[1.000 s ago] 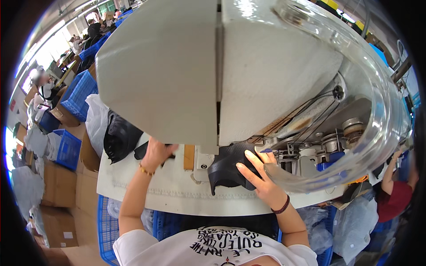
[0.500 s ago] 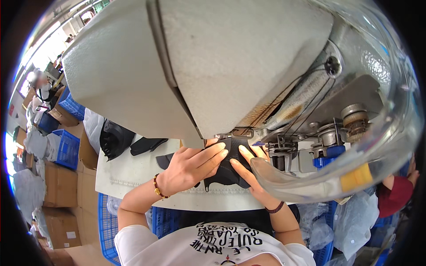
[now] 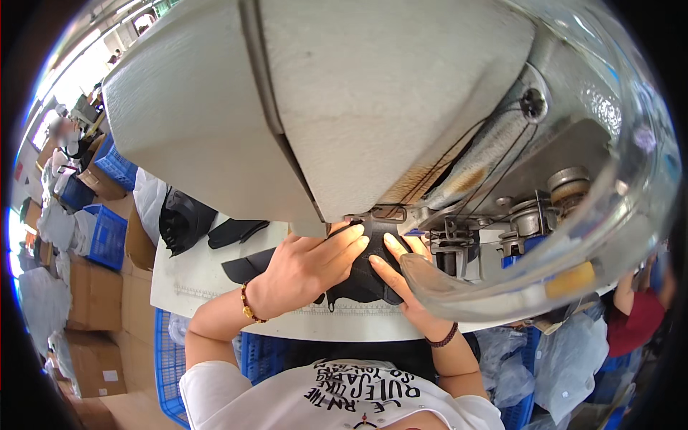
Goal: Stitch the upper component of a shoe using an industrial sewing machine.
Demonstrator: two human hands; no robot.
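Note:
A black textured sheet piece with a scalloped near edge lies on the white sewing-machine table, under the machine's head. My left hand has its fingers drawn together on the left part of this piece, tips close to the metal parts around the needle area; its thumb is hidden. My right hand lies on the right side with fingers apart, pressing the sheet from above. A clear curved guard covers part of that hand. Past my left wrist, a black strip sticks out.
The grey-white machine head fills the upper view. Black cut pieces rest at the table's left. Blue crates and cardboard boxes line the left floor. Plastic bags and a co-worker's red sleeve are at right.
More of the black strip shows to the left of my left wrist. My hands stay on the black sheet piece in nearly the same place. The view has shifted slightly.

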